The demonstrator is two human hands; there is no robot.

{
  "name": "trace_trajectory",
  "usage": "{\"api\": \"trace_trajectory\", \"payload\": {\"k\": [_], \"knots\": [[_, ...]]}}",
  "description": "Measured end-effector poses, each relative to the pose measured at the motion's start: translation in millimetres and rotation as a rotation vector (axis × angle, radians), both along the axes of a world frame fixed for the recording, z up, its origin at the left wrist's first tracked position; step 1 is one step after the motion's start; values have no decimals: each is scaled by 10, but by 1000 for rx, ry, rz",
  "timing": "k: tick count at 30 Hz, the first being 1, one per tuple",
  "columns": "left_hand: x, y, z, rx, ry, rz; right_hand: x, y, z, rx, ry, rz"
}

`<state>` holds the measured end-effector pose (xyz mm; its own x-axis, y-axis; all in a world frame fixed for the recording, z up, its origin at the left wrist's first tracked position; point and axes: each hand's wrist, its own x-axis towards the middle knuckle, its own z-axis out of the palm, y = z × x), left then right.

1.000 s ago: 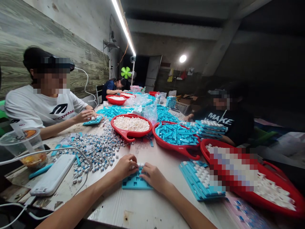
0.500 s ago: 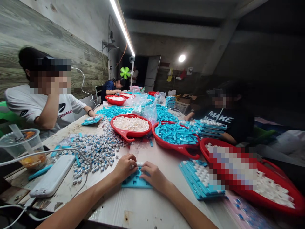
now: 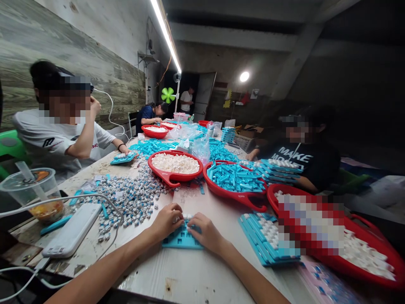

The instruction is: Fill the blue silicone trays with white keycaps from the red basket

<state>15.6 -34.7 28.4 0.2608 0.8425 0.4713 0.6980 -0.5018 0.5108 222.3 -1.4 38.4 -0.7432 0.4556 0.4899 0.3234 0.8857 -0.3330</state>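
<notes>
A blue plate (image 3: 182, 241) with square openings lies flat on the table, with a few white pieces along its far edge. My left hand (image 3: 169, 220) rests at the plate's far left corner, fingers curled together over something I cannot make out. On the right side, my right hand (image 3: 204, 231) bends over the plate with its fingertips at the white pieces; what lies under them is too small to tell. Beyond the hands stand a red basket of white pieces (image 3: 175, 177) and a red basket of blue pieces (image 3: 243, 196).
Small switches (image 3: 133, 202) are heaped at the left, near a white power bank (image 3: 72, 230) and a plastic cup (image 3: 31, 190). Stacked blue plates (image 3: 257, 242) and a long red basket (image 3: 357, 276) stand right. Co-workers sit on both sides.
The view has shifted slightly. My right fingers have drawn a little closer together at the plate's far edge. The left co-worker's raised hand has moved, and a far standing person shows more clearly.
</notes>
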Motion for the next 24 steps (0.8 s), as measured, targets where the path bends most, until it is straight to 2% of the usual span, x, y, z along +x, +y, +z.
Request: {"api": "trace_trajectory", "payload": {"k": [3,16,24], "knots": [[-3,5,-15,-6,-45,3,0,1,12,-17,7,22],[18,-2,-16,115,69,30,-10,-18,52,-37,-17,13],[43,-13,13,96,98,37,-11,-6,31,-61,-7,23]]}}
